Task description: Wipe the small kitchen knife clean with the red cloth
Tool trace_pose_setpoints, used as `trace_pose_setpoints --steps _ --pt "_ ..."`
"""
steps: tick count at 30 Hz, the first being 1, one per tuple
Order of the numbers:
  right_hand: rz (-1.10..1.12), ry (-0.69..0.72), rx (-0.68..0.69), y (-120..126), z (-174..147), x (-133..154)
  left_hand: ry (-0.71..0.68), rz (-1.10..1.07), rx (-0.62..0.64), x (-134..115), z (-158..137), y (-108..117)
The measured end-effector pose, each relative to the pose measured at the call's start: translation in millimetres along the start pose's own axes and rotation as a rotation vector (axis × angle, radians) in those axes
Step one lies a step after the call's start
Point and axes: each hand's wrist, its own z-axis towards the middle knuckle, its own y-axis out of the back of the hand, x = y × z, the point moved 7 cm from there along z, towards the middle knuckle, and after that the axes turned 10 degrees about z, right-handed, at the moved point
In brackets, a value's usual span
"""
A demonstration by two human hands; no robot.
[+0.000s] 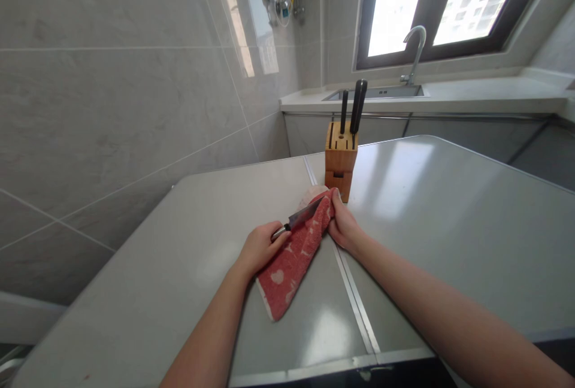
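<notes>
though gripped, knife [300, 218] tip up-right

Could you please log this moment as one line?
left hand: grips knife | right hand: presses red towel around blade | knife block: behind

Left hand [260, 246] grips knife [302, 218]; right hand [344, 224] wraps towel [294, 256].

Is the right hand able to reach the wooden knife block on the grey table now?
Probably yes. The right hand lies just in front of the wooden knife block, and nothing stands between them. However, it is gripping the red patterned towel around the knife blade, so it is not free.
</notes>
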Motion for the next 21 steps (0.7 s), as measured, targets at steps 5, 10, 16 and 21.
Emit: trace_pose_setpoints --steps 5,10,16,21 --pt "0.008 0.025 -0.028 2.2 1.8 1.5 0.004 0.005 0.004 1.8 -0.1 2.0" --pt "-0.012 0.035 -0.012 1.9 2.6 2.4 0.027 0.003 0.008 2.8 -0.3 2.7" --pt "-0.035 -0.004 -0.021 -1.0 -2.0 2.8 0.018 0.009 0.018 -0.7 -0.7 -1.7" --pt "-0.099 -0.023 0.07 -10.4 -7.9 0.0 -0.004 0.001 0.012 -5.6 -1.4 -1.9"
